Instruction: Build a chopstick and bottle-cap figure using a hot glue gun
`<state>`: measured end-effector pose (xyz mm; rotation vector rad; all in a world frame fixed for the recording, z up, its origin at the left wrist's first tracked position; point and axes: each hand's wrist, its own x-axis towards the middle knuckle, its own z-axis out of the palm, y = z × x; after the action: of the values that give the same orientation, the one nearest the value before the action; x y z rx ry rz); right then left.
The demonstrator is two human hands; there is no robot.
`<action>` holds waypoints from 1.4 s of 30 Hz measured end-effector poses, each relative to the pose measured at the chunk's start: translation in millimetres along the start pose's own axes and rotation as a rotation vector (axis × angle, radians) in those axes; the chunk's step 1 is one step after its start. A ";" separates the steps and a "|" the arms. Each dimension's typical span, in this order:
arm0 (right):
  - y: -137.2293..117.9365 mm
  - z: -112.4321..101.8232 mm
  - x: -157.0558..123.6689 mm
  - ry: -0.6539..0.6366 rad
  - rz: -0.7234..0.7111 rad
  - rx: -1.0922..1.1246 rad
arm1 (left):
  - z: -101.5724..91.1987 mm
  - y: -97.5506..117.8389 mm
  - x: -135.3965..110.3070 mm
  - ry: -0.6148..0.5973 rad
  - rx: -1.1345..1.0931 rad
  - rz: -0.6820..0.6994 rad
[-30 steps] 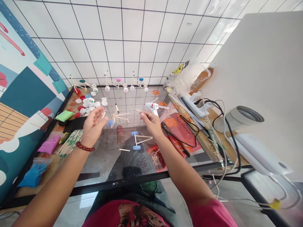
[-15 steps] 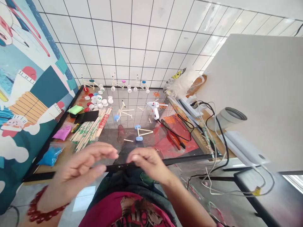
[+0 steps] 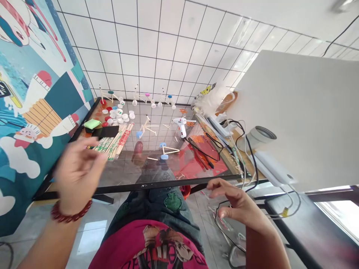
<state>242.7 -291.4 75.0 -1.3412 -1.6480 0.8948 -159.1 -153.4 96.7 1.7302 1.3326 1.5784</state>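
Observation:
Over the left end of the glass-topped table, my left hand is raised, blurred by motion, its thumb apart from the curled fingers and nothing seen in it. Closest to it lie wrapped wooden chopsticks. My right hand hangs off the table's front edge at the right, empty, with thumb and fingers spread. Between the hands, farther in, sits a small stick frame with two light blue caps as wheels. Behind it stands another stick model. A white glue gun lies to the right.
White and red bottle caps lie at the back left, near a green clay pack and a black sheet. Three finished-looking stick models line the back edge. Pliers and black cable lie on the right; a grey cylinder stands beyond.
My hands have moved apart: the left went left and up over the chopsticks, the right went right, past the table's front edge. The view has shifted slightly. The objects on the table look unmoved.

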 end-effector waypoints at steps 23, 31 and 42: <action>-25.5 152.3 179.0 -0.342 -0.360 -1.172 | 146.5 -90.2 99.6 0.002 -0.056 -0.047; -5.0 119.0 214.5 -0.150 -0.243 -0.482 | 144.7 -104.1 95.1 0.010 -0.098 -0.073; 63.1 86.1 300.2 0.067 0.270 0.331 | 148.9 -122.1 94.5 0.007 -0.130 -0.094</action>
<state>158.7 12.3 28.5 -1.3595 -1.2196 1.2087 -74.7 21.7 5.8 1.5638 1.2664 1.5828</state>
